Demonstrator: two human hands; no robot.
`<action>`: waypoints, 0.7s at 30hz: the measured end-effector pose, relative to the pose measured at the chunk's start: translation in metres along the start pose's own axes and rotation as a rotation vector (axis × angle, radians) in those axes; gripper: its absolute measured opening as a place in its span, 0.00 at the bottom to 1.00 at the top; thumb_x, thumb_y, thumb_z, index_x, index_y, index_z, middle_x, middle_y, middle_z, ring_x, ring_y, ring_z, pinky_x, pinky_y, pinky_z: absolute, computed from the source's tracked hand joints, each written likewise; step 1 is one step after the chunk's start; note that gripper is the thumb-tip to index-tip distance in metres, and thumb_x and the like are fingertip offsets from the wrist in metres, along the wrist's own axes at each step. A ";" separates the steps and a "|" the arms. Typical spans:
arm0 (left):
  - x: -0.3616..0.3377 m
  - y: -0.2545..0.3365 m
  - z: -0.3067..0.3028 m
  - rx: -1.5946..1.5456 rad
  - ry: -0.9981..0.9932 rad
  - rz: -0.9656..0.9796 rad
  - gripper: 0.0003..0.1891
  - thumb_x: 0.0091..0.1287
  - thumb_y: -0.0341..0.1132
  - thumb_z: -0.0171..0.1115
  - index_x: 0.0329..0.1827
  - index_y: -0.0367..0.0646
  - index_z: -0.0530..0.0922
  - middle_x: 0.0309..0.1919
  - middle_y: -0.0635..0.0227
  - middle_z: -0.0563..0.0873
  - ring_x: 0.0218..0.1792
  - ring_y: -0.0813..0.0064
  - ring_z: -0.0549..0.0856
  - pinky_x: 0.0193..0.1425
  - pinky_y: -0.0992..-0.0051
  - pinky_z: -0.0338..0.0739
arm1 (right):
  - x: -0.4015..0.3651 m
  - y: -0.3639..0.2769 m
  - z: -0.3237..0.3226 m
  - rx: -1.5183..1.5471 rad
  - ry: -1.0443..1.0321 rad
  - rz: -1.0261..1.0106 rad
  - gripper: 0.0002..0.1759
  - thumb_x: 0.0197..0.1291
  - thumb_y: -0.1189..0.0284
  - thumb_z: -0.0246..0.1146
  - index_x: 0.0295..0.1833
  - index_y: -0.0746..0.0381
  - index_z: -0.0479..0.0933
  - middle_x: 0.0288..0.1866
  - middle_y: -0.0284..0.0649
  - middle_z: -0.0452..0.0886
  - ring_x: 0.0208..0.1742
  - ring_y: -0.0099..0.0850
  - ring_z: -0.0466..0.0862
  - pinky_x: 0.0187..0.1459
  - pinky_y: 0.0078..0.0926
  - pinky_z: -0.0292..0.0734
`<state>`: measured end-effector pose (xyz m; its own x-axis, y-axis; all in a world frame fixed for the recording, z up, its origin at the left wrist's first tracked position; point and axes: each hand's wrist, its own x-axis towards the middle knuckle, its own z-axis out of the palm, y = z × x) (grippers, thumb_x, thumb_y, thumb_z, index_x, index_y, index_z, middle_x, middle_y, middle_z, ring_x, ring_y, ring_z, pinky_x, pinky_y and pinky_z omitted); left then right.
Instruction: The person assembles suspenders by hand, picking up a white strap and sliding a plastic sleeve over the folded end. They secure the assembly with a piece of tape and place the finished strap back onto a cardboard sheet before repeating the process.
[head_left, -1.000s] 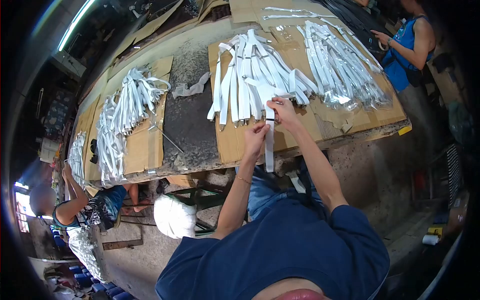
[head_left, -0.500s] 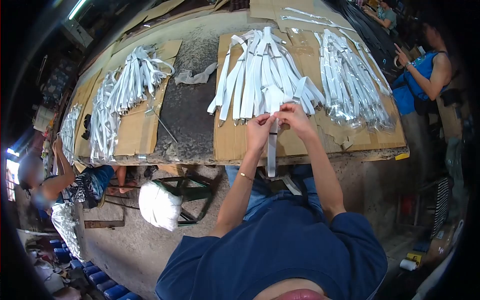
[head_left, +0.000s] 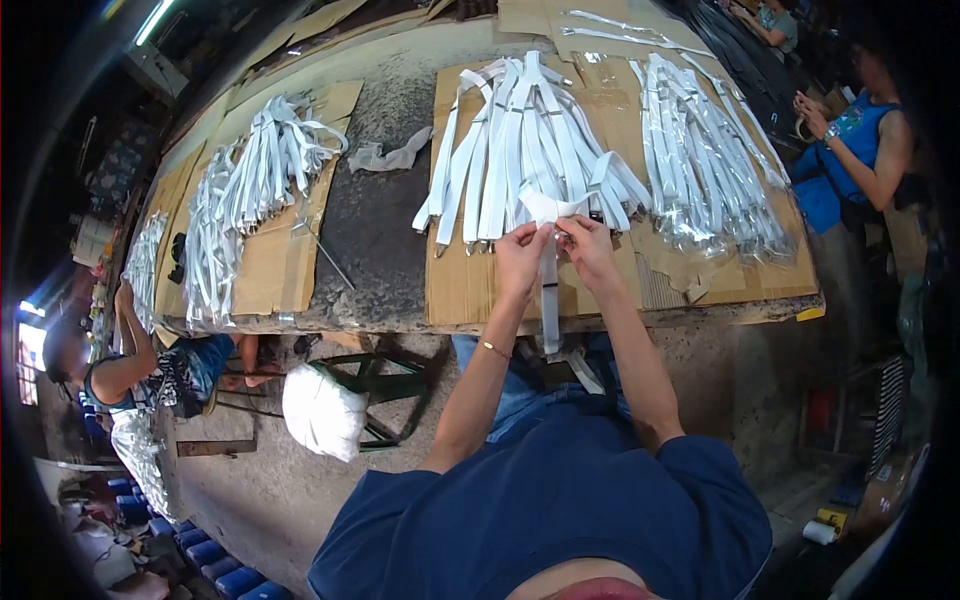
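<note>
My left hand (head_left: 519, 262) and my right hand (head_left: 590, 252) are close together at the near side of the table. Both pinch a pair of white suspenders (head_left: 549, 318), whose strap hangs down past the table edge with a dark slider on it. Its upper part folds into a wide loop just above my fingertips. Right behind my hands, a fanned pile of white suspenders (head_left: 527, 125) with metal clips lies on a cardboard sheet (head_left: 470, 290). Small details between my fingers are hidden.
Plastic-wrapped suspenders (head_left: 700, 165) lie to the right, another pile of suspenders (head_left: 265, 160) to the left. A thin metal rod (head_left: 330, 258) rests between. A stool (head_left: 390, 385) holds a white bundle (head_left: 322, 410). Co-workers stand right (head_left: 870, 150) and sit left (head_left: 120, 370).
My hands stay near the table edge, and my right hand has dropped slightly. The upper part of the held suspenders has spread into a wider loop. The co-worker at right has brought both hands together.
</note>
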<state>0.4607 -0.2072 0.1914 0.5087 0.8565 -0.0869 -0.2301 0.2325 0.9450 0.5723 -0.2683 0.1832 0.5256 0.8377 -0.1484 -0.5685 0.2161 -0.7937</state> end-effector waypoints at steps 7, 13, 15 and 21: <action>0.008 0.011 0.000 -0.004 -0.027 -0.037 0.06 0.62 0.28 0.64 0.35 0.32 0.80 0.29 0.68 0.84 0.29 0.86 0.80 0.32 0.85 0.73 | -0.016 -0.036 0.000 -0.500 -0.016 0.002 0.10 0.58 0.74 0.64 0.42 0.70 0.80 0.35 0.35 0.81 0.32 0.18 0.77 0.34 0.15 0.70; 0.011 0.079 0.010 0.096 -0.198 0.060 0.05 0.61 0.28 0.63 0.30 0.34 0.80 0.25 0.68 0.84 0.25 0.84 0.80 0.30 0.84 0.72 | 0.019 -0.103 -0.008 -1.358 0.018 -1.204 0.13 0.50 0.69 0.70 0.41 0.64 0.82 0.32 0.41 0.85 0.32 0.37 0.83 0.37 0.31 0.75; 0.023 0.118 0.022 0.152 -0.236 0.126 0.05 0.60 0.28 0.63 0.30 0.34 0.80 0.24 0.68 0.84 0.25 0.84 0.80 0.29 0.83 0.72 | 0.057 -0.086 -0.051 -1.390 -0.204 -0.921 0.13 0.52 0.68 0.68 0.42 0.64 0.82 0.33 0.42 0.84 0.32 0.38 0.81 0.38 0.31 0.74; 0.151 0.172 0.040 0.233 -0.225 0.346 0.06 0.52 0.27 0.59 0.24 0.31 0.80 0.21 0.64 0.83 0.21 0.78 0.80 0.26 0.80 0.73 | 0.026 -0.103 -0.062 -1.393 -0.217 -0.249 0.14 0.53 0.70 0.66 0.43 0.67 0.79 0.35 0.50 0.82 0.34 0.41 0.82 0.38 0.32 0.73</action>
<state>0.5311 -0.0565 0.3532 0.6081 0.7382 0.2921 -0.2389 -0.1807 0.9541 0.6838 -0.3002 0.2245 0.3397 0.9380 0.0687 0.6627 -0.1869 -0.7252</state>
